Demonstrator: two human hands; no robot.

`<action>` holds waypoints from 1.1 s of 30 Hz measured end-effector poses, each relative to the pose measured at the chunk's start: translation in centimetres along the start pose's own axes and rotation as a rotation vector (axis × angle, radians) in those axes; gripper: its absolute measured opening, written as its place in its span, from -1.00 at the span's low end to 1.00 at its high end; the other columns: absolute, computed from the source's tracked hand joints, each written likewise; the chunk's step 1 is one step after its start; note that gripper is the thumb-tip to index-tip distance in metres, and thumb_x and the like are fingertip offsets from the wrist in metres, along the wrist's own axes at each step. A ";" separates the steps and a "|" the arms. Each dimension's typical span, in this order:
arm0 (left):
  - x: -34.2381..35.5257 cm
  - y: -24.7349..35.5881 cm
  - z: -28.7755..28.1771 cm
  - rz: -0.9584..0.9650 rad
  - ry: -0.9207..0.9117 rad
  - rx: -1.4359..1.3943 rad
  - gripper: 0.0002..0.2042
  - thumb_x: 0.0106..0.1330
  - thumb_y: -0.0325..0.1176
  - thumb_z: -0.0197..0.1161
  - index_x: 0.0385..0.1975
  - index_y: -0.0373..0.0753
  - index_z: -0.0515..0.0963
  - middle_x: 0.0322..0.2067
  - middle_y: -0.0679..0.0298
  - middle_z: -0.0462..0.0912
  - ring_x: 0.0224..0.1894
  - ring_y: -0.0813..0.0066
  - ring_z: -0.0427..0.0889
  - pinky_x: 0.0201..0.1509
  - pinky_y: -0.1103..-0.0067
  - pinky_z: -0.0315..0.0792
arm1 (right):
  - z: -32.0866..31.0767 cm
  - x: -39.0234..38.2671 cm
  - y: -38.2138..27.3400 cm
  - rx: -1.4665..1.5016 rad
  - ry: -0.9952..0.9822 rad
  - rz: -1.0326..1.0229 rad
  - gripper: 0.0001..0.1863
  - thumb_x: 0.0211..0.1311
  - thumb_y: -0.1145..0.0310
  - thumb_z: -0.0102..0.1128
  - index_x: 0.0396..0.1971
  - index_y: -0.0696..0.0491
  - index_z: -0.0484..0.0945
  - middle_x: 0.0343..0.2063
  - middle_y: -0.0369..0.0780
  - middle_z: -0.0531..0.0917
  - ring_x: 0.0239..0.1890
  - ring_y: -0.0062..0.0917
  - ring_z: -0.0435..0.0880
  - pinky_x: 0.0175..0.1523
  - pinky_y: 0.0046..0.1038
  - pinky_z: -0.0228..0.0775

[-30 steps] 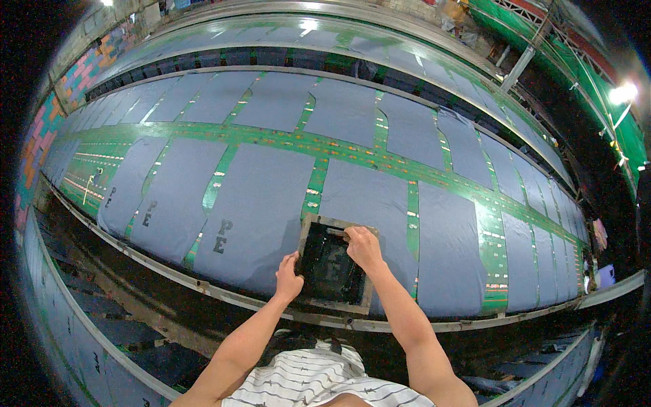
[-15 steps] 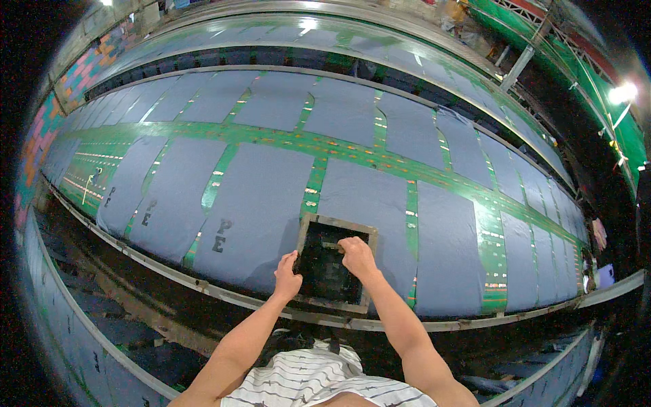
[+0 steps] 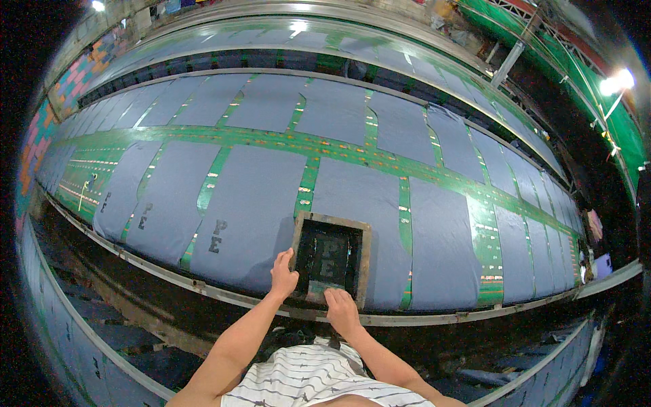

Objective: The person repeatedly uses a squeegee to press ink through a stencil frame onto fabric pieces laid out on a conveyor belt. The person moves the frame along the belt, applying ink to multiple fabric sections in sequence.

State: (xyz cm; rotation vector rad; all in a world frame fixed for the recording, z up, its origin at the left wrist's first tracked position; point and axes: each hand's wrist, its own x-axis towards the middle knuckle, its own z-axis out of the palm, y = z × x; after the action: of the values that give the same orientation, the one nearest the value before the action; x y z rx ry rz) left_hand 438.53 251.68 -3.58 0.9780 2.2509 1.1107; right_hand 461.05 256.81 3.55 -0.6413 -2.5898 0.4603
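Note:
A square screen-printing frame [image 3: 367, 254] with a dark mesh lies flat on a blue-grey fabric piece [image 3: 390, 200] at the near edge of a long table. My left hand [image 3: 284, 275] is closed on the frame's left side bar. Inside the frame, at its near end, my right hand [image 3: 343, 311] grips a squeegee [image 3: 318, 290], a flat strip partly hidden by the fingers. Lettering shows in the mesh beyond the squeegee. To the left, another fabric piece [image 3: 254, 197] bears dark printed letters.
Blue-grey panels lie in two rows along the green table [image 3: 271, 138]. A metal rail [image 3: 461, 317] runs along its near edge. Another long table [image 3: 258, 34] with panels stands beyond. Behind me, more fabric lies on a surface [image 3: 81, 319] at lower left. A bright lamp [image 3: 617, 83] hangs at right.
My right hand has drawn the squeegee from the frame's far end to its near end, uncovering the lettering in the mesh. My left hand stays on the frame's left side. The view has shifted slightly.

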 end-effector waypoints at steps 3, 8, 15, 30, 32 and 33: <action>-0.1 0.3 -0.1 0.004 -0.001 -0.013 -0.30 0.08 -0.59 0.20 0.34 -0.18 0.33 0.27 0.20 0.36 0.37 0.13 0.29 0.42 0.24 0.14 | -0.9 -0.1 -0.2 0.057 -0.083 0.037 -0.61 0.03 0.54 0.29 -0.07 0.22 0.56 -0.02 -0.03 0.65 0.07 -0.15 0.59 0.16 -0.20 0.48; -0.3 0.0 -0.5 -0.002 0.006 -0.030 -0.32 0.09 -0.58 0.19 0.34 -0.17 0.34 0.27 0.21 0.37 0.37 0.13 0.30 0.43 0.21 0.12 | -4.4 1.6 0.4 0.282 -0.113 0.197 -0.54 0.16 0.30 0.41 0.00 0.23 0.56 -0.02 -0.02 0.65 0.09 -0.10 0.58 0.19 -0.19 0.43; -0.3 1.0 -0.5 -0.024 -0.009 -0.031 -0.32 0.10 -0.58 0.19 0.34 -0.19 0.33 0.27 0.20 0.36 0.38 0.12 0.29 0.42 0.16 0.12 | -0.9 0.1 8.4 0.154 0.244 0.788 -0.56 0.31 0.16 0.23 -0.04 0.25 0.58 -0.19 0.01 0.65 -0.09 -0.04 0.61 0.08 -0.13 0.44; 0.0 0.0 0.2 -0.003 0.023 -0.026 -0.30 0.08 -0.59 0.20 0.35 -0.16 0.34 0.26 0.20 0.38 0.35 0.12 0.32 0.39 0.11 0.15 | 1.8 -2.5 9.8 0.249 0.088 0.853 -0.61 0.39 0.28 0.12 0.05 0.26 0.58 -0.12 0.01 0.64 -0.04 -0.10 0.61 0.11 -0.21 0.43; -0.1 -0.6 0.2 0.008 0.040 -0.030 -0.30 0.07 -0.60 0.20 0.34 -0.16 0.35 0.25 0.20 0.39 0.34 0.12 0.33 0.39 0.11 0.16 | 1.2 -2.3 9.5 0.285 0.032 0.891 -0.60 0.44 0.29 0.08 0.10 0.26 0.55 -0.04 -0.01 0.62 0.06 -0.14 0.59 0.18 -0.22 0.39; -0.1 -0.7 0.2 0.014 0.044 -0.029 -0.30 0.07 -0.60 0.20 0.34 -0.16 0.35 0.25 0.20 0.39 0.34 0.12 0.34 0.39 0.12 0.16 | 1.1 -2.2 9.3 0.270 0.035 0.870 -0.61 0.44 0.29 0.09 0.09 0.26 0.55 -0.06 -0.01 0.62 0.03 -0.14 0.59 0.17 -0.22 0.39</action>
State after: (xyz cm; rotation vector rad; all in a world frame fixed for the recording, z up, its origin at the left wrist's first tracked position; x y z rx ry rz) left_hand 438.46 251.40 -4.30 0.9677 2.2596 1.1779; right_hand 465.65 263.27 -1.91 -1.6333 -2.0353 1.0155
